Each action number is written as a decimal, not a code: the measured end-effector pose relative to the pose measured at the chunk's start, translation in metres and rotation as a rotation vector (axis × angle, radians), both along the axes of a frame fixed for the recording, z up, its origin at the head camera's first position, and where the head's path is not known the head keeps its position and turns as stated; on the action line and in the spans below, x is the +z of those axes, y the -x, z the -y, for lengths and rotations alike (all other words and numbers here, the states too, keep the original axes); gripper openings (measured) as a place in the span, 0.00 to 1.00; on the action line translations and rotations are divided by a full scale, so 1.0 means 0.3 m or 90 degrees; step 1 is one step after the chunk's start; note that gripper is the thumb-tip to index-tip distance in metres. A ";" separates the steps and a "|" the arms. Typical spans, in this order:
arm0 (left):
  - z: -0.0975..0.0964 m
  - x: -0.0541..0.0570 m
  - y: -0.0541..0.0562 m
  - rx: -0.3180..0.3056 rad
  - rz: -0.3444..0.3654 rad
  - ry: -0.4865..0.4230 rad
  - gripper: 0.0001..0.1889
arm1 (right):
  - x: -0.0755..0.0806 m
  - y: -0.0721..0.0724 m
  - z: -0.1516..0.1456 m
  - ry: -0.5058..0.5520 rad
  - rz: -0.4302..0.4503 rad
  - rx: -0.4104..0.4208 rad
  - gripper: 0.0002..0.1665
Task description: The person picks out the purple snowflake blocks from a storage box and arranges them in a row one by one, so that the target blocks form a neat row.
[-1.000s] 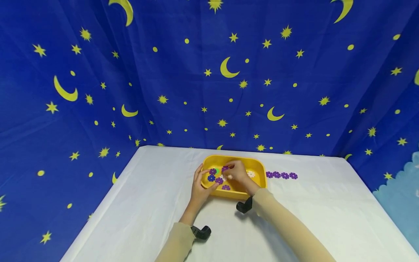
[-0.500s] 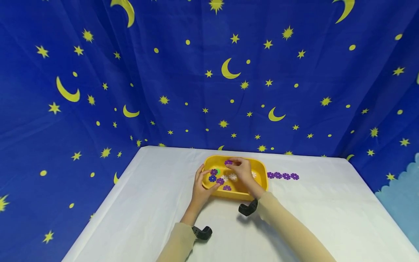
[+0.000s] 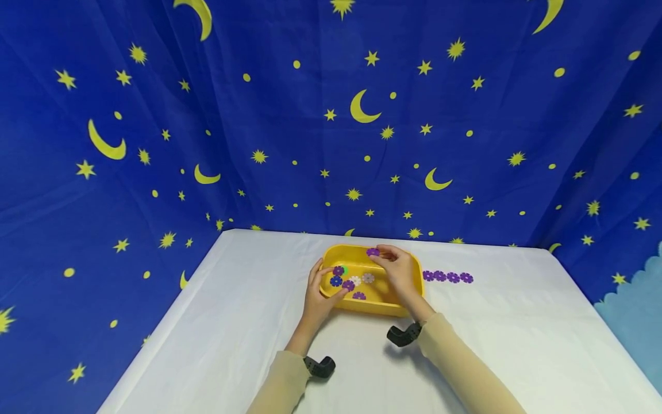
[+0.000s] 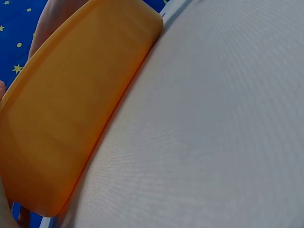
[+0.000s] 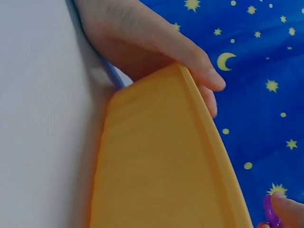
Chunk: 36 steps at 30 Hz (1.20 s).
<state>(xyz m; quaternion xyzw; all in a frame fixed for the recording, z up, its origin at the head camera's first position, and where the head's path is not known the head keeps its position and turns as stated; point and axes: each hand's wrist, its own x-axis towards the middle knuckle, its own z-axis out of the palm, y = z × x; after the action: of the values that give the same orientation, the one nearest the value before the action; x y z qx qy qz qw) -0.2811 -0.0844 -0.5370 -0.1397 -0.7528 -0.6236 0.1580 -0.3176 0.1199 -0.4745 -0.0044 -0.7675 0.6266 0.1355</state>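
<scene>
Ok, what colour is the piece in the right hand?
Purple. The flower-shaped piece in the right hand shows best in the head view.

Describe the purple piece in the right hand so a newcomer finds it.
On the white table stands a yellow bin. Near its far rim, the right hand pinches a purple flower-shaped piece. Other purple pieces lie in the bin or beside it; only this one is in that hand.

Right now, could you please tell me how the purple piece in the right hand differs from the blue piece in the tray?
The right hand pinches the purple piece, while the blue piece lies in the tray. The purple piece appears at its far side; the blue piece, toward its left end. Both are flower-shaped.
</scene>
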 end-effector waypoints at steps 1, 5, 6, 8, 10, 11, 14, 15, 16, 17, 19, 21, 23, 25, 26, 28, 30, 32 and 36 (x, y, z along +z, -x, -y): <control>-0.001 0.017 -0.010 -0.002 0.001 0.000 0.32 | 0.002 -0.002 -0.009 0.001 -0.002 -0.004 0.21; -0.004 0.039 -0.021 -0.003 0.002 -0.002 0.29 | 0.008 -0.010 -0.048 -0.001 -0.007 -0.023 0.21; -0.005 0.041 -0.020 -0.002 0.005 -0.002 0.29 | 0.009 -0.009 -0.059 0.004 -0.010 -0.025 0.21; -0.003 0.010 -0.003 0.000 0.001 -0.005 0.30 | 0.010 -0.010 -0.082 0.000 -0.016 -0.032 0.20; -0.003 -0.009 0.007 0.000 -0.002 -0.008 0.31 | 0.008 -0.010 -0.104 -0.004 -0.024 -0.037 0.21; -0.003 -0.010 0.007 0.000 -0.003 -0.009 0.32 | 0.007 -0.010 -0.114 -0.004 -0.027 -0.038 0.21; -0.002 -0.012 0.007 -0.001 0.000 -0.009 0.33 | 0.008 -0.016 -0.142 -0.008 -0.027 -0.043 0.22; -0.002 -0.012 0.007 0.000 0.002 -0.008 0.33 | 0.008 -0.019 -0.149 -0.004 -0.026 -0.044 0.22; -0.001 -0.012 0.007 0.000 0.005 -0.007 0.33 | 0.010 -0.022 -0.155 0.003 -0.023 -0.047 0.22; -0.001 -0.011 0.006 0.001 0.008 -0.005 0.33 | 0.011 -0.025 -0.162 0.005 -0.017 -0.050 0.22; -0.001 -0.011 0.006 0.000 0.011 -0.005 0.34 | 0.013 -0.031 -0.173 0.012 -0.010 -0.058 0.23; -0.001 -0.011 0.005 0.000 0.010 -0.007 0.34 | 0.015 -0.035 -0.184 0.018 -0.007 -0.068 0.23; -0.001 -0.011 0.005 -0.001 0.006 -0.008 0.34 | 0.017 -0.038 -0.198 0.021 -0.003 -0.076 0.23; -0.002 -0.012 0.005 0.000 0.006 -0.010 0.33 | 0.019 -0.040 -0.213 0.024 -0.001 -0.088 0.23; -0.002 -0.012 0.005 0.000 0.007 -0.009 0.33 | 0.020 -0.041 -0.221 0.023 0.000 -0.095 0.23; -0.001 -0.012 0.005 0.000 0.012 -0.006 0.32 | 0.019 -0.044 -0.239 0.022 0.007 -0.110 0.23; -0.002 -0.011 0.006 -0.003 0.020 -0.010 0.32 | 0.016 -0.044 -0.257 0.023 0.007 -0.125 0.24; -0.002 -0.007 0.006 -0.009 0.025 -0.013 0.31 | 0.011 -0.043 -0.277 0.034 0.003 -0.135 0.25; -0.001 0.000 0.004 -0.017 0.028 -0.016 0.30 | -0.002 -0.039 -0.318 0.074 -0.024 -0.149 0.24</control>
<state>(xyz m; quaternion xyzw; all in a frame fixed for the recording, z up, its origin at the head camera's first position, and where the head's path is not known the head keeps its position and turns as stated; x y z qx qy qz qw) -0.2823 -0.0841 -0.5371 -0.1340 -0.7462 -0.6381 0.1346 -0.3060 0.2154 -0.4751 -0.0899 -0.7213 0.6501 0.2214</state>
